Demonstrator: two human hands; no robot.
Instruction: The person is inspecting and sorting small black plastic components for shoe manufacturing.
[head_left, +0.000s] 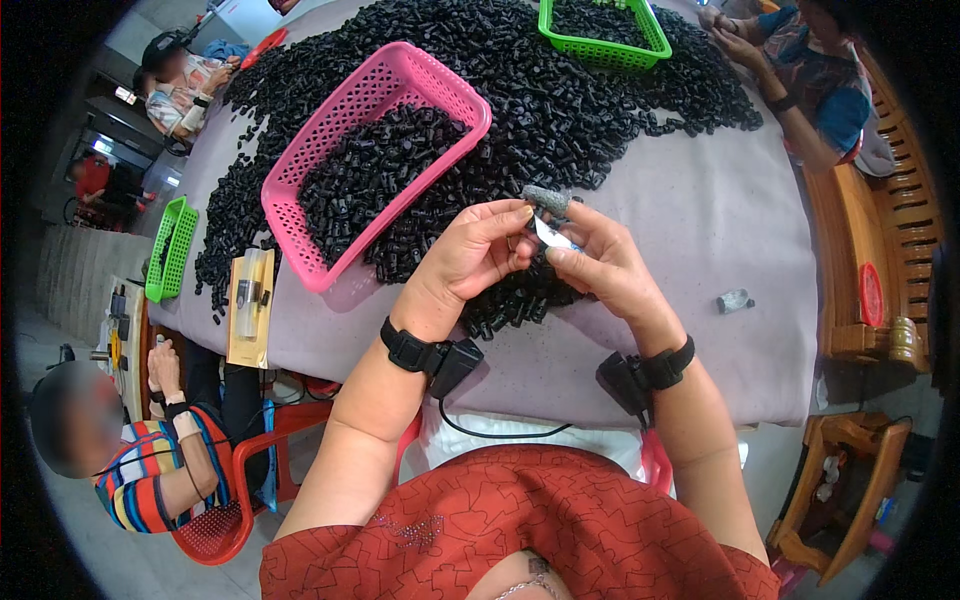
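My left hand (478,248) and my right hand (603,255) meet over the near edge of a heap of small black cylindrical parts (560,120). Between them is a small, shiny, whitish blade-like piece (553,237), pinched by my right thumb and fingers. A grey speckled wrap (546,197) sits around the tip of my right index finger, as far as I can tell. The left fingers are closed in a pinch beside the blade-like piece; a dark bit shows there, too small to name. More black parts lie just below my hands.
A pink basket (300,185) full of black parts stands left on the heap. Green baskets (605,48) (172,248) sit at the far side and left edge. A grey bit (735,300) lies right, and a yellow packet (250,308) left. Several other people sit around the table.
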